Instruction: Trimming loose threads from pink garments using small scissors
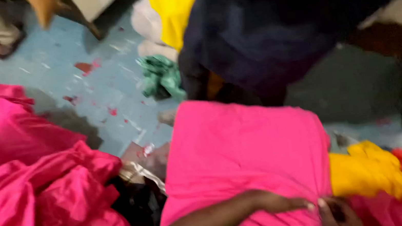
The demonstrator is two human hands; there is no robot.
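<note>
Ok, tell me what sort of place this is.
Probably a garment workroom or cloth sorting floor: heaps of pink fabric, a folded pink piece under the left hand, and cloth scraps on the blue floor.

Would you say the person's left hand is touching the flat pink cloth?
Touching. The head view shows the left hand lying palm-down on the flat pink cloth, with no gap between them.

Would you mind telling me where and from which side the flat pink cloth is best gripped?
Probably at its near right edge, where the pink cloth bunches beside the yellow cloth. Its middle lies flat and smooth, offering nothing to pinch, while that edge is gathered. The left hand and right hand already rest there, so come from the near side.
</note>
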